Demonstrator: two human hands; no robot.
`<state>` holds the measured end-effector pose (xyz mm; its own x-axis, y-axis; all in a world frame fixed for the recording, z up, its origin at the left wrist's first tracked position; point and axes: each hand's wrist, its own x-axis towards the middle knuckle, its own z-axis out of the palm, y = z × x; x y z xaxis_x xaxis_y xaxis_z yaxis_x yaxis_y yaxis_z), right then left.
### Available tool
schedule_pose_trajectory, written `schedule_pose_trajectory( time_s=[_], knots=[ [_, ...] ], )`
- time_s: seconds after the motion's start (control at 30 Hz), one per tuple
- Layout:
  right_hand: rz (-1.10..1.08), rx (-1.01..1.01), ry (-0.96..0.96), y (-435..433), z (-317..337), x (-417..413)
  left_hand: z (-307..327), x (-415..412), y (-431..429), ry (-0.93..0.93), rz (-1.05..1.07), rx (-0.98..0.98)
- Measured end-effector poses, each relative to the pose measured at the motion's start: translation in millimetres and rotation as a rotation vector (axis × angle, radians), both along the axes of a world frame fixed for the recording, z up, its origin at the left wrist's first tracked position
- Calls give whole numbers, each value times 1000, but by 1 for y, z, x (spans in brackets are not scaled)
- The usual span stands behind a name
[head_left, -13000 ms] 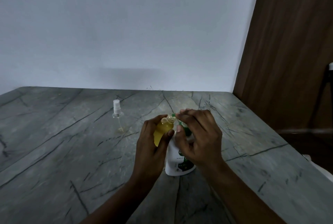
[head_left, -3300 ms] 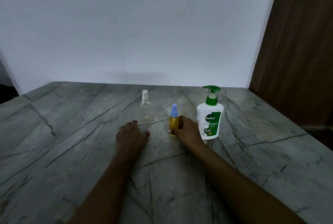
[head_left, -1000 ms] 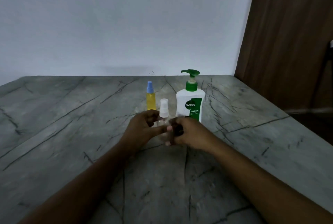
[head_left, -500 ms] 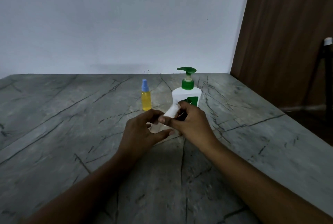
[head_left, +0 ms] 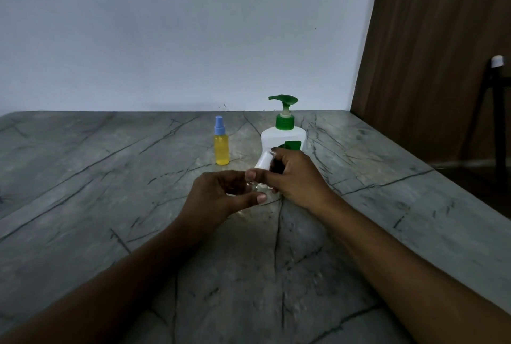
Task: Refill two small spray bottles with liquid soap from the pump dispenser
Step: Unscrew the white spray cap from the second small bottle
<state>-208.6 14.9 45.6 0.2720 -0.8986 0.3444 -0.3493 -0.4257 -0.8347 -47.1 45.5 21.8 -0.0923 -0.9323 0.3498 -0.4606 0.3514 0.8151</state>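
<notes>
My left hand grips the clear empty spray bottle low over the table, and its body is mostly hidden by my fingers. My right hand pinches that bottle's white spray cap, which is tilted to the left. Behind my hands stands the white pump dispenser with its green pump head. To its left, the small spray bottle with a blue cap stands upright, full of yellow soap.
The grey marble table reaches a white wall at the back. A brown wooden panel rises at the right, with a dark stand beside it past the table's right edge.
My hands still hold the clear bottle in front of the dispenser. The white cap has tilted further left in my right hand's fingers since a second ago, when it stood upright.
</notes>
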Motion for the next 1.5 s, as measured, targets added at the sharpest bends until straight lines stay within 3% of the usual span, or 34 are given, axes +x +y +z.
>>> schedule_pose_trajectory(
  time_s=[0.17,0.33,0.5,0.6,0.73,0.83,1.0,1.1,1.2,1.33,1.5],
  knots=[
    [96,1,48,-3,1,-4,0,6,-3,100,-145,117],
    [251,129,-195,-9,0,-9,-7,12,-10,143,-216,173],
    [312,234,-218,-9,5,-15,-10,13,-14,176,-215,171],
    [287,288,-279,-6,5,-14,-12,14,-15,191,-198,158],
    [35,9,-22,0,-6,0,-12,11,-15,123,-172,113],
    [-38,-24,-84,4,-10,7,-10,10,-15,86,-158,94],
    [144,118,-122,-4,-5,-2,-14,13,-18,147,-160,112],
    [297,188,-47,0,-1,-4,-15,13,-18,144,-171,104],
    [157,55,-3,10,-2,5,-13,11,-16,99,-157,72],
    [-38,-47,-116,11,-8,13,-12,10,-17,103,-159,91],
    [169,189,-205,2,-2,1,-15,12,-20,151,-162,113]
  ],
)
